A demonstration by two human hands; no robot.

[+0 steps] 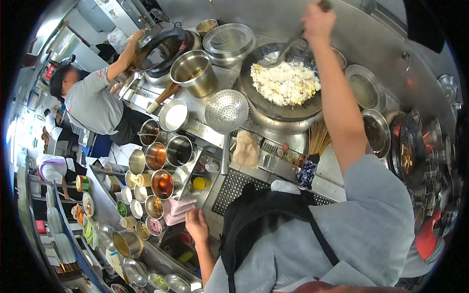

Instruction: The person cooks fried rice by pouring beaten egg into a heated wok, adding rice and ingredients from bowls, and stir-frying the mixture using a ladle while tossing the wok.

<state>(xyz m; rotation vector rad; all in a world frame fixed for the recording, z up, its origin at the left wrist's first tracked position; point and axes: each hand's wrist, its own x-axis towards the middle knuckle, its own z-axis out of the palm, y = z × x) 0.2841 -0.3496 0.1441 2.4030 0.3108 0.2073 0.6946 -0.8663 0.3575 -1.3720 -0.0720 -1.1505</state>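
My right hand (319, 23) is raised over the wok's far side, closed around the handle of a metal wok ladle (273, 60). The ladle's bowl rests at the upper left edge of a heap of fried rice with egg (285, 82), inside a large dark wok (253, 97) on the range. Low at my left side, my left hand (197, 221) is half curled beside folded pink cloths (179, 210) and pots of sauces and ingredients; nothing shows in it. A perforated skimmer (227, 111) lies left of the wok, its handle pointing towards me, near a crumpled beige cloth (246, 149).
A co-worker (95, 102) stands at another wok (161, 55) at upper left. A deep steel pot (194, 73) and a bowl of white granules (174, 115) stand between. A bamboo brush (318, 139) is right of the cloth; a further wok (408, 150) is at right, with flames nearby.
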